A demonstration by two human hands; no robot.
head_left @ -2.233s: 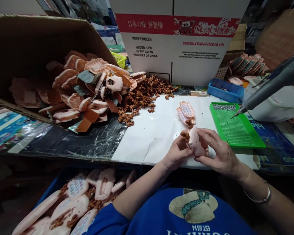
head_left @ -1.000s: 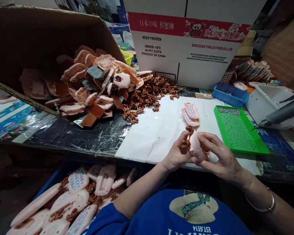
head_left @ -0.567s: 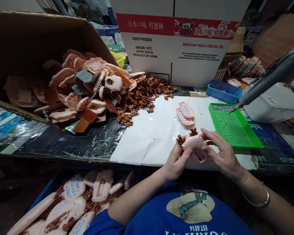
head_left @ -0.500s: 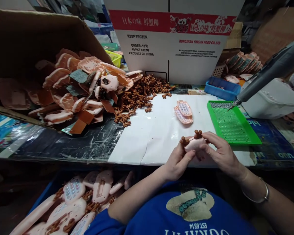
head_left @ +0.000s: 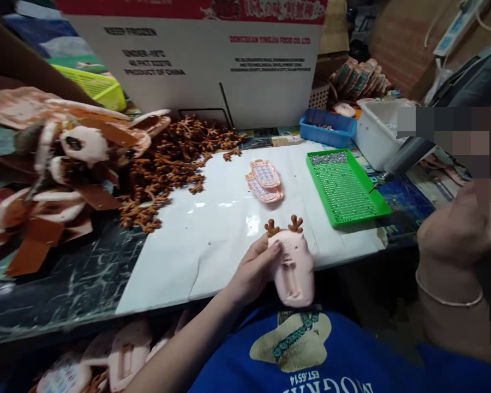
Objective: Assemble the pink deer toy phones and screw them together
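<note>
My left hand is closed around the left side of a pink plastic toy casing, its thumb lying on the face. Two brown antlers stick up from the casing's top, and a long recess and small holes show on the side facing me. My right hand is raised at the right, beside a grey electric screwdriver. Its fingers are blurred and partly masked, so their grip is hidden. Below the screwdriver's tip lies a green tray with small screws in it.
Two pink pieces with printed keypads lie on the white sheet. Brown antlers are heaped at the left, beside piled pink casings. A blue bin and a white tub stand behind the tray.
My right hand has let go of the casing and moved right and up toward the screwdriver. The left hand keeps the casing, now turned upright with its recessed side showing. The view has swung right.
</note>
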